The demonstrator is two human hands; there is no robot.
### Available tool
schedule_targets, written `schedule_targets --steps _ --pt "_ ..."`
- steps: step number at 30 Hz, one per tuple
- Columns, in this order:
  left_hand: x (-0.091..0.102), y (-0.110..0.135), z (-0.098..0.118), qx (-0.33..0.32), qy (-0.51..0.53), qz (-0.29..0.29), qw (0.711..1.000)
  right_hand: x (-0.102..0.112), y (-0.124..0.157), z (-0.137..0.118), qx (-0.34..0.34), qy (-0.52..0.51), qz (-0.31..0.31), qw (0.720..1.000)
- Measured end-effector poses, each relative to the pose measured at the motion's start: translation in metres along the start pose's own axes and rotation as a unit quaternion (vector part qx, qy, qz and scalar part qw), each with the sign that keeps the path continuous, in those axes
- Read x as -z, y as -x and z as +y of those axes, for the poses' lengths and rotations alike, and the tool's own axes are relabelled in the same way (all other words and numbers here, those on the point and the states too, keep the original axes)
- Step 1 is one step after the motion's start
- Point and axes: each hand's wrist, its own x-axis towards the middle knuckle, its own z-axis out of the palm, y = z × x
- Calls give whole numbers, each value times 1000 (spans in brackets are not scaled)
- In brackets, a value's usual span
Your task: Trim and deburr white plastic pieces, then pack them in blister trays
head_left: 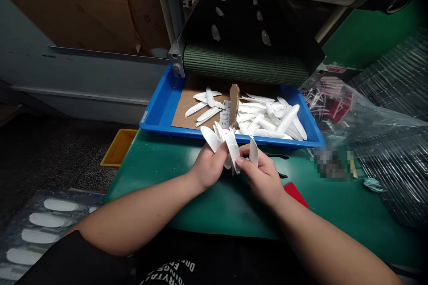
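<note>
We note the left hand (209, 167) with its fingers closed around a fan of smooth, leaf-shaped white plastic pieces (230, 144); the right hand (262, 178) has its fingers pinched together on the same bunch, above a green mat (207, 205). Farther on, a blue plastic tray (160, 111) lined with corrugated cardboard (183, 113) holds more such pieces, beneath a green mesh conveyor belt (245, 64).

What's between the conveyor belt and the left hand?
The head view shows a blue tray of white plastic oval pieces lying on brown cardboard.
</note>
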Motion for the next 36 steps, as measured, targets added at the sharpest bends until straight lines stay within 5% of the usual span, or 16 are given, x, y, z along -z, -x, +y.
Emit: schedule_targets --steps 6,11,17,29,36 --pt "-1 0 -3 17 -25 51 998 -6 1 -2 -144 -192 -7 971" --pt "-4 1 -1 32 76 76 994 -9 0 -1 -154 -197 8 968" --pt "-2 5 -2 -13 20 122 992 -15 1 0 -185 -137 -31 973" --pt "-4 0 3 24 75 68 995 -15 0 -8 -174 -51 -61 982" --pt "-6 0 2 14 19 64 998 -9 -1 -2 -151 -240 -64 957"
